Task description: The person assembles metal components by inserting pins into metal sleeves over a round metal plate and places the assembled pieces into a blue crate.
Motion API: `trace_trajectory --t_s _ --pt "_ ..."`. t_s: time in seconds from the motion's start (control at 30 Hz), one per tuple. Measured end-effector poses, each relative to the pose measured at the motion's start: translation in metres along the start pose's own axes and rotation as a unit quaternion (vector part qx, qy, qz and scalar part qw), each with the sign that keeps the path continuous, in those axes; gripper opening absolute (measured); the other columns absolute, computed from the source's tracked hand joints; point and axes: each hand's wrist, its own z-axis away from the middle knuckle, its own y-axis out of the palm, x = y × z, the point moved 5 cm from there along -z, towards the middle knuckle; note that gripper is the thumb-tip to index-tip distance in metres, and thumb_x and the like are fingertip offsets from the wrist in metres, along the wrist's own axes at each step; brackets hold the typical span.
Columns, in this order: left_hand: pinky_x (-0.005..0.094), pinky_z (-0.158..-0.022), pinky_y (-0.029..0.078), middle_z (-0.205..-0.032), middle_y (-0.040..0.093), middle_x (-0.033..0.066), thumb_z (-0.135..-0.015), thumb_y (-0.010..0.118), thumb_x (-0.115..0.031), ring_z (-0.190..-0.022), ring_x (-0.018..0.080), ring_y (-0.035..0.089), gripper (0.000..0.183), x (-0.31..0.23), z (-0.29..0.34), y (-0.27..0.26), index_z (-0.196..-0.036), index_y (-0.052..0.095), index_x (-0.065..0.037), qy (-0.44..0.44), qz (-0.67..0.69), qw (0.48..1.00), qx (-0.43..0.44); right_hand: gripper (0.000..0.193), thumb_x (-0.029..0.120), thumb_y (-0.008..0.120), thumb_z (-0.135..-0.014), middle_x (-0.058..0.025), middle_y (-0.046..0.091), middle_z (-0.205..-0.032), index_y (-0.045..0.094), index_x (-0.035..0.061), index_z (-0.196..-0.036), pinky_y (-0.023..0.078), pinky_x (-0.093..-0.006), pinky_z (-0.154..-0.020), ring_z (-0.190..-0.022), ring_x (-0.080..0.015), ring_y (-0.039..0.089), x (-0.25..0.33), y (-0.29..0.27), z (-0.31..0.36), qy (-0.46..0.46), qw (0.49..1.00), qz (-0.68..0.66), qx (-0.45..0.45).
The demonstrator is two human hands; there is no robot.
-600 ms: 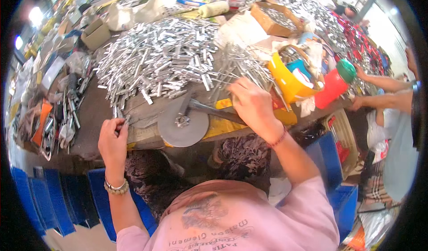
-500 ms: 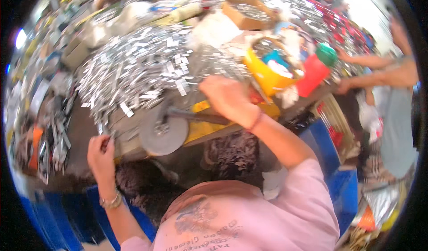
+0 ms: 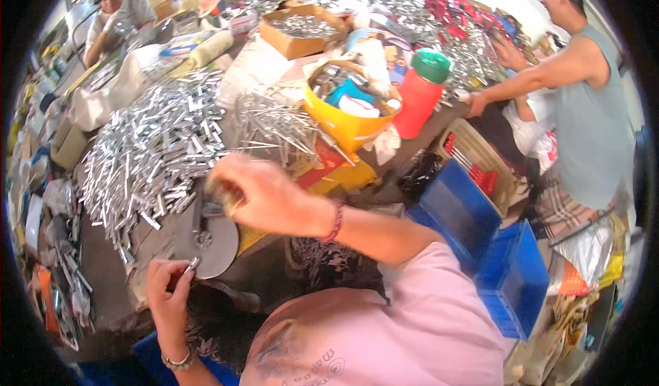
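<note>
My left hand is closed by the lower left edge of a round grey disc, pinching a small shiny metal piece between thumb and finger. Above the disc's right side is my right hand, blurred, its fingers curled together; whatever they hold, if anything, cannot be made out. A dark hammer-like tool lies across the disc, partly hidden behind that hand. Beyond the disc spreads a heap of short silvery metal strips. To its right is a smaller pile of thin metal rods.
A yellow tub of mixed things stands beside a red bottle with a green cap. Behind is a cardboard box of metal parts. Blue bins sit at the right. One person works there, another at far left.
My left hand has moved right to the disc's edge, and a metal piece now shows in its fingers. My right hand has moved left from beside the rods. The view has shifted.
</note>
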Motion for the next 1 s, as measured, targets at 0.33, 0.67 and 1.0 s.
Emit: trace_trajectory --t_s 0.33,0.67,1.0 --pt "0.0377 -0.08 0.052 -0.093 0.068 0.0114 -0.091 0.08 -0.003 -0.088 0.0278 0.066 0.015 0.003 0.006 0.001 -0.105 0.078 -0.002 -0.004 -0.045 0.999 -0.007 0.024 -0.002 0.07 -0.082 -0.015 0.069 -0.1 0.072 0.0057 -0.104 0.059 -0.0449 -0.081 -0.096 -0.0374 0.071 0.033 0.051 0.032 0.04 0.985 0.01 0.165" --pt "0.0341 -0.082 0.054 -0.102 0.077 0.0122 -0.089 0.083 -0.002 -0.09 0.0247 0.071 0.021 0.009 0.015 -0.006 -0.109 0.081 0.0 -0.014 0.003 1.0 -0.02 0.005 0.004 0.074 -0.083 -0.007 0.063 -0.091 0.071 0.008 -0.086 0.057 -0.0429 -0.079 -0.09 -0.0296 0.068 0.051 0.054 0.034 -0.023 0.966 0.159 0.2" --pt "0.0326 -0.079 0.053 -0.097 0.068 0.0083 -0.085 0.088 -0.002 -0.091 0.0227 0.067 0.023 0.004 0.004 0.0 -0.108 0.082 -0.003 0.017 -0.036 0.999 -0.024 0.007 0.003 0.074 -0.084 -0.0079 0.06 -0.094 0.069 0.0076 -0.087 0.056 -0.0443 -0.08 -0.09 -0.0294 0.066 0.048 0.052 0.031 -0.047 0.962 0.172 0.205"
